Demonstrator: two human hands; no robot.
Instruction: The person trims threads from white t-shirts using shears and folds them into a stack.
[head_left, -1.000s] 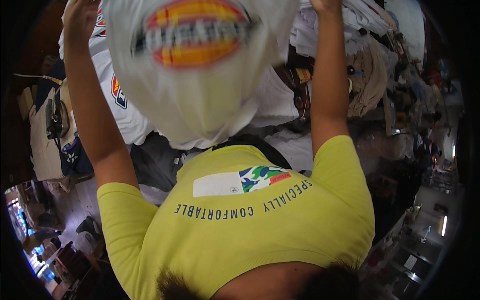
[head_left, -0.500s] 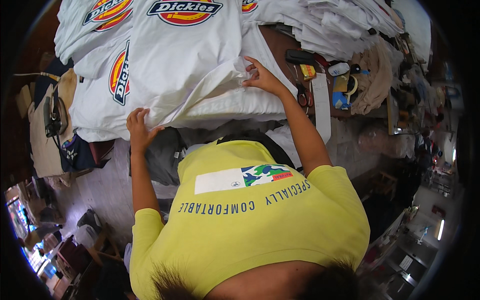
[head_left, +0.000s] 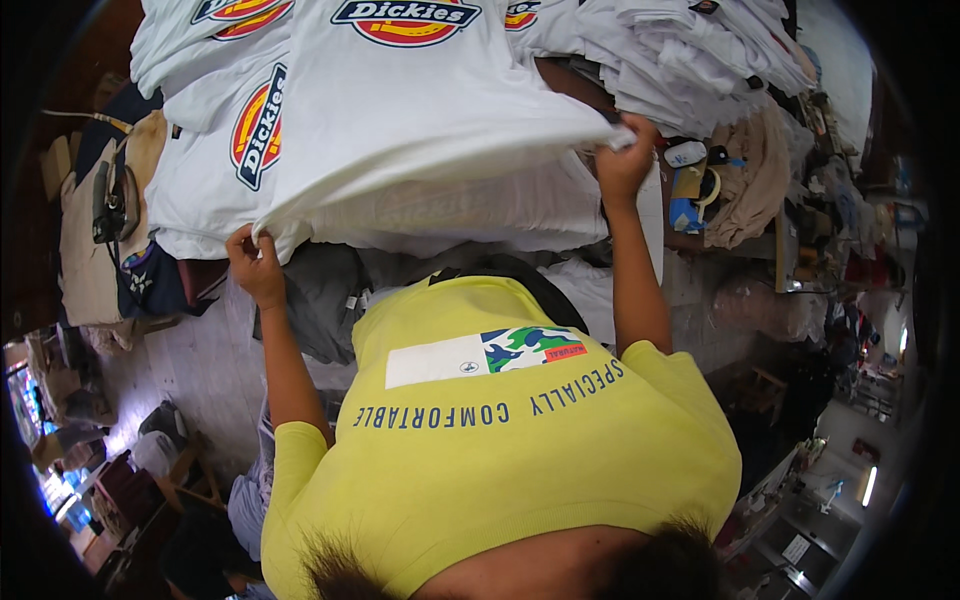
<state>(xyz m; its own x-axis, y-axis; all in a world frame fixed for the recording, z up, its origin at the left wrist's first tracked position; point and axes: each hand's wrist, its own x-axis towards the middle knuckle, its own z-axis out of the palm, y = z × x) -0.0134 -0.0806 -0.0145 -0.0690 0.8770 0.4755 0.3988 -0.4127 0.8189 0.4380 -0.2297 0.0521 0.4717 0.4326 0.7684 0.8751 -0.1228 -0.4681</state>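
Observation:
A white T-shirt (head_left: 410,110) with a red, yellow and blue chest logo lies spread in front of me. My left hand (head_left: 257,265) pinches its near left hem corner. Out at the right, my right hand (head_left: 628,158) is closed on the opposite hem corner and holds it raised. Between my hands the hem is stretched, and the front layer lifts off the white cloth beneath it. Another white T-shirt (head_left: 210,140) with the same logo lies under and left of it, close to my left hand.
Stacked white garments (head_left: 680,60) fill the far right. Right of my right hand lie a tape roll (head_left: 708,187), a white oval object (head_left: 685,154) and crumpled beige cloth (head_left: 750,170). An iron (head_left: 115,205) rests on beige fabric at the left. Grey cloth (head_left: 318,300) hangs below the near edge.
My right hand has closed on the hem corner and moved right, lifting and stretching the cloth. My left hand has shifted slightly left and down and now pinches the other corner.

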